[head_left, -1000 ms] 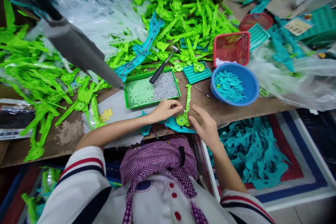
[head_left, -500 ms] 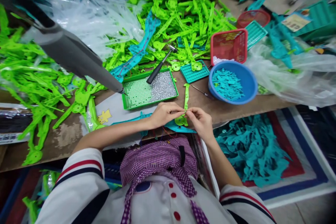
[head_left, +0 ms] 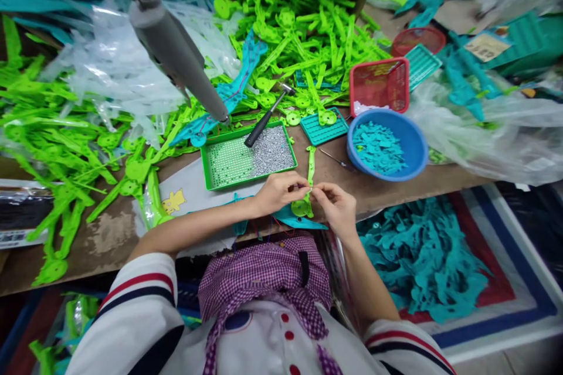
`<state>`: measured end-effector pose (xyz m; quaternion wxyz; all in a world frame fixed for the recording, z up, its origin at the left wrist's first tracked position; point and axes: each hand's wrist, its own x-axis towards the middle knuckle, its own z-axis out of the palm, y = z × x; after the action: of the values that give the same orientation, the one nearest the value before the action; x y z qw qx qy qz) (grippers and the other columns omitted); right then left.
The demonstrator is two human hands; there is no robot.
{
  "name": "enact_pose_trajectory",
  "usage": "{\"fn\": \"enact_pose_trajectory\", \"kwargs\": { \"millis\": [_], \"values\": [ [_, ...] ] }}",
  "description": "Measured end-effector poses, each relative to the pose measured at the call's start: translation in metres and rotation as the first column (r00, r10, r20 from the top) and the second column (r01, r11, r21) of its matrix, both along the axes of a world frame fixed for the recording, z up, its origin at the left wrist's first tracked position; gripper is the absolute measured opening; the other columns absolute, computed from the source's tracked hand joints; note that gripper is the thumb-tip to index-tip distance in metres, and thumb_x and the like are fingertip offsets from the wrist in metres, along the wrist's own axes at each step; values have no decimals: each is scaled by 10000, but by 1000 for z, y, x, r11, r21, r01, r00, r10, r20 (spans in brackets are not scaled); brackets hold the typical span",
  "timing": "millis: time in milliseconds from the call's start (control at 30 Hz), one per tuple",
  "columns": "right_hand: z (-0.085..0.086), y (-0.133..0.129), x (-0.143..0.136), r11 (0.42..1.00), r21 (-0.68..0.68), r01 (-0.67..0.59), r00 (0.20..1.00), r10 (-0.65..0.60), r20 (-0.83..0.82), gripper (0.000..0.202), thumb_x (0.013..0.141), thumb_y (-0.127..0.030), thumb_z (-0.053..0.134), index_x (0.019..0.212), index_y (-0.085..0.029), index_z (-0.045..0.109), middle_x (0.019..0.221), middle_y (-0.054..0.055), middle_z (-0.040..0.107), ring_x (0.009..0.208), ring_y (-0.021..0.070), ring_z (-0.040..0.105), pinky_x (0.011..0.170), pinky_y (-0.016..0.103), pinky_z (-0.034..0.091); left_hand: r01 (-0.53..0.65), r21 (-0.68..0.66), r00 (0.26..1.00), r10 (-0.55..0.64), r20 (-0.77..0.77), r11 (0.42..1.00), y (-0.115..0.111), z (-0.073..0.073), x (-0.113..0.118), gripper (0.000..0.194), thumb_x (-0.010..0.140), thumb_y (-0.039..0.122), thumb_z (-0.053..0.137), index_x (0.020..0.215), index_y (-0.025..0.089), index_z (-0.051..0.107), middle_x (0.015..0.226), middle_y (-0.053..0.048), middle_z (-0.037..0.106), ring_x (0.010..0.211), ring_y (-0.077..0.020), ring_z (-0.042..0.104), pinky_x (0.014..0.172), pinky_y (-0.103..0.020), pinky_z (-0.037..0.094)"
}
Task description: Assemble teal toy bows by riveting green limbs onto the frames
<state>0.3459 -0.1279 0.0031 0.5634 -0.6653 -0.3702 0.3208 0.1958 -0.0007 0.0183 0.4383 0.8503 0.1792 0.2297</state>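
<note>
Over the table's front edge my left hand (head_left: 281, 192) and my right hand (head_left: 336, 206) meet fingertip to fingertip. Both are pinched closed on something too small to make out. Just beneath the fingertips lies a lime-green plastic part (head_left: 311, 165), its round end near the table edge. A teal part (head_left: 301, 220) with thin wires lies under it, partly hidden by my left hand. Left of the hands, a green tray (head_left: 226, 164) holds many small metal pieces, and a black-handled hammer (head_left: 260, 129) rests across it.
A grey powered screwdriver (head_left: 180, 58) hangs over the tray. At right stand a blue bowl (head_left: 421, 149) of teal pieces and a red basket (head_left: 380, 85). Lime-green parts (head_left: 290, 29) are heaped behind. A bin of teal parts (head_left: 426, 252) stands below, right.
The hanging screwdriver appears farther right and higher. The whole view has shifted slightly. Both hands remain together over the lime-green part, with only slight finger movement.
</note>
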Motion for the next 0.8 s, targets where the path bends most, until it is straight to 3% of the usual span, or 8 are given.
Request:
{"fn": "enact_pose_trajectory", "kwargs": {
  "millis": [100,167,233,433,567,800],
  "values": [
    [-10,21,26,999,-33,16,992,-12,126,274,843,-464,682,846,-191,708,768,23,733,688,152,654,697,286,533,-27,-163,987,1,-162,986,6,-6,8,479,852,315,736,1274,151,582,1013,-65,694,788,-146,663,709,-293,556],
    [-19,39,42,998,-66,15,984,-3,179,274,845,-454,652,853,-184,701,774,35,732,681,160,643,686,293,512,-45,-186,977,4,-213,982,6,-12,13,713,781,316,803,1389,146,471,1191,-128,647,904,-198,675,788,-365,578],
    [-27,54,53,993,-115,-23,971,50,232,256,847,-428,628,856,-182,701,798,54,744,692,178,652,699,309,506,-57,-161,971,17,-240,985,3,-17,17,801,738,306,837,1413,156,434,1304,-166,591,1035,-257,658,889,-445,569],
    [-36,66,55,972,-222,-69,917,149,369,192,860,-345,600,864,-188,712,869,80,775,764,212,696,741,322,503,-97,-208,967,43,-251,973,-11,-29,16,800,728,224,828,1402,174,400,1363,-163,572,1208,-290,598,1005,-493,527],
    [-36,65,57,961,-265,-78,880,191,435,171,878,-320,601,880,-190,711,872,79,773,780,217,700,737,321,481,-168,-292,967,100,-234,941,-10,-36,21,800,700,286,862,1367,163,437,1305,-157,618,1080,-252,635,935,-457,557],
    [-39,62,62,963,-236,-131,799,243,550,141,908,-301,584,888,-202,683,862,72,738,773,214,661,727,322,460,-63,-482,995,16,-102,874,-7,-48,29,826,691,118,782,1424,194,410,1454,-201,537,843,-131,630,784,-356,592]
  ]
}}
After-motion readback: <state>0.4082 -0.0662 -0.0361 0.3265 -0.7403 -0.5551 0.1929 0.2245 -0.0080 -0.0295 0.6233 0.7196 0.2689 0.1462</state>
